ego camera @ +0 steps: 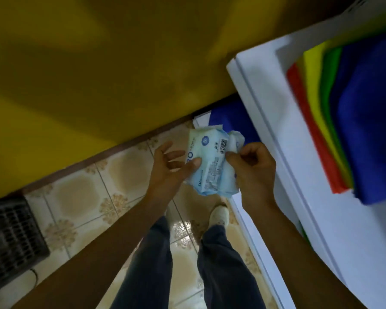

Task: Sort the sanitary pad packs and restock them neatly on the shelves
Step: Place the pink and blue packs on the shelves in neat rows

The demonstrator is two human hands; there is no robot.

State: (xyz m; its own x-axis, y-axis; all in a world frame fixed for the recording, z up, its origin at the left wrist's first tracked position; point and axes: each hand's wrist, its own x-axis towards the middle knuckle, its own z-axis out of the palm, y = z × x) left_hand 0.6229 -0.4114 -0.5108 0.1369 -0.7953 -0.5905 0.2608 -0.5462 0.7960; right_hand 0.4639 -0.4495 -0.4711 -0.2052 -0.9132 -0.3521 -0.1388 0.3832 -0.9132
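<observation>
**A:** Holding the pale blue soft plastic pack of sanitary pads (210,157) is mostly the work of the right hand (254,170). Its thumb and curled fingers pinch the pack's right edge, just under the barcode.

**B:** And the left hand (167,166)?

**A:** Loose. Its fingers are spread and hold nothing; only the thumb tip rests on the pack's face to steady it.

**B:** Where is the pack?

**A:** In mid-air between the two hands, above the beige patterned tiled floor (80,192). It is just beside the front edge of the white shelf unit (272,112) and not yet on it.

**B:** How will it handle?

**A:** Light and squashy, I'd judge. The wrapper crinkles at its ends and the film looks slick, so an edge pinch might slip or strain the seam. It would be safer to take it across the two flat faces, thumb on one and fingers on the other. It doesn't look fragile, though squeezing it would crease it.

**B:** Counts?

**A:** One pack for certain. A crumpled blue-white fold behind the right thumb may be a second pack or this one's end flap; I cannot tell. There are two hands and one shelf unit. The unit carries one stack of flat coloured sheets (321,108) in four colours: red, yellow, green and blue. One black slotted crate (9,237) sits on the floor at the left.
</observation>
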